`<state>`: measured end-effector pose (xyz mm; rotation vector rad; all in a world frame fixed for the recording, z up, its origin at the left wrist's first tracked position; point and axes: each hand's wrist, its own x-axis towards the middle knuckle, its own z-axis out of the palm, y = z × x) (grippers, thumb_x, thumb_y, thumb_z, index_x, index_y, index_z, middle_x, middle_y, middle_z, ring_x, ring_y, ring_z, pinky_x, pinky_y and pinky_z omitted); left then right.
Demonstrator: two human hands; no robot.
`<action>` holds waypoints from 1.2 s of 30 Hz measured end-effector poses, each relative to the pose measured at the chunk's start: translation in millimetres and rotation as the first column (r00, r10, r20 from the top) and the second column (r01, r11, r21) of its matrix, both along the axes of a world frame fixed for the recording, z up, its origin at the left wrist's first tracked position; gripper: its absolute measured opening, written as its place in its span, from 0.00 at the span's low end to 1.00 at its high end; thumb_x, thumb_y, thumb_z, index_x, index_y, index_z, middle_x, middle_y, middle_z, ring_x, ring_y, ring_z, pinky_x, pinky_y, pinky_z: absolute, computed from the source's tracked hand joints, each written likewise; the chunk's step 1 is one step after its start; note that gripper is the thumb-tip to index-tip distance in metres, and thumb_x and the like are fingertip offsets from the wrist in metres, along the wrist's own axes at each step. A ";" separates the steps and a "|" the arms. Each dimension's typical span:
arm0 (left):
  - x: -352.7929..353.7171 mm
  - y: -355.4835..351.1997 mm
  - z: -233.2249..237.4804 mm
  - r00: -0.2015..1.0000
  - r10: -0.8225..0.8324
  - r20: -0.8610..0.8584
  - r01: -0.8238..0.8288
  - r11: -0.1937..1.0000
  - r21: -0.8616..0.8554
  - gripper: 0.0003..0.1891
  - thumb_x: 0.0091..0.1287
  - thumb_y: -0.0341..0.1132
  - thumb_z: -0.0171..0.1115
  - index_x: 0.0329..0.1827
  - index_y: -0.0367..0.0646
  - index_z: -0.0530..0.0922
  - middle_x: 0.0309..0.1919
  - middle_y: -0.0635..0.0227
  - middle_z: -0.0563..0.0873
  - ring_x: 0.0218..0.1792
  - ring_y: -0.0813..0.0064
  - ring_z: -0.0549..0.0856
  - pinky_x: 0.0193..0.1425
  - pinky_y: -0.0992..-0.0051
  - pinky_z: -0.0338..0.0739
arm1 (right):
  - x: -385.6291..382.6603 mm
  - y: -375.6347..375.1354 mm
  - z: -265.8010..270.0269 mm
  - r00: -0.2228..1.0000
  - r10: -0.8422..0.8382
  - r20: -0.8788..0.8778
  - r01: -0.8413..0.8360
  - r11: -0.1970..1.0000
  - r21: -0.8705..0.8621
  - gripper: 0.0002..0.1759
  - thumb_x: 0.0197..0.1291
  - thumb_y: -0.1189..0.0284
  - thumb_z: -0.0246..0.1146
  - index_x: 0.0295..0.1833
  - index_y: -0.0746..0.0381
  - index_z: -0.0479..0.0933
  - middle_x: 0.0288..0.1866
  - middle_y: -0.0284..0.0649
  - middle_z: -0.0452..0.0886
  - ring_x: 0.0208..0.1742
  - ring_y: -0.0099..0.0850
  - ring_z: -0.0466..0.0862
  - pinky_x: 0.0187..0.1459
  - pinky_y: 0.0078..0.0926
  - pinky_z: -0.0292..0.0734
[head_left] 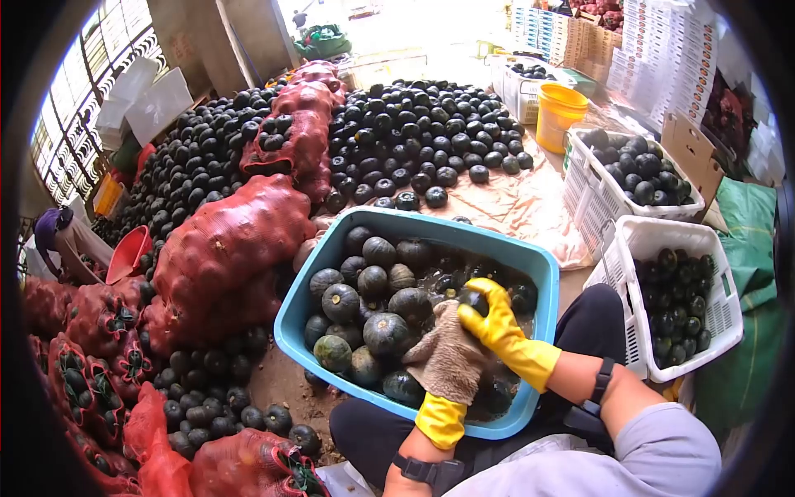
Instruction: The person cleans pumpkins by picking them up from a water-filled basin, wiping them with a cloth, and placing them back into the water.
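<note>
A blue tub (291, 311) of murky water holds dark green pumpkins (387, 334) and stands between the person's knees. My right hand (499, 325), in a yellow rubber glove, has its fingers wrapped round a small dark pumpkin (473, 301) over the tub's right half. A brown cloth (451, 352) covers the fingers of my left hand (441, 421), whose yellow glove shows only at the wrist. The cloth presses against the left side of that pumpkin. Other pumpkins fill the tub's left half, and a few lie in the water at the right.
White crates (719, 331) with dark pumpkins stand at the right, a yellow bucket (560, 116) behind them. Red mesh sacks (232, 240) line the left. Loose pumpkins (414, 132) are heaped at the back. Another person (73, 240) bends near a red basin (128, 253) at the far left.
</note>
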<state>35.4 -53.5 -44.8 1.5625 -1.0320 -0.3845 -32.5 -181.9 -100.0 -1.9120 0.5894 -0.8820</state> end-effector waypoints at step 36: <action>15.4 31.4 -29.1 0.858 0.317 0.405 -0.313 0.947 -0.078 0.41 0.42 0.49 0.87 0.63 0.48 0.81 0.56 0.56 0.88 0.59 0.49 0.88 0.67 0.56 0.82 | -22.0 10.1 55.3 0.793 0.566 -0.224 -0.497 0.814 0.299 0.41 0.66 0.60 0.81 0.79 0.58 0.72 0.72 0.47 0.80 0.72 0.40 0.81 0.75 0.41 0.76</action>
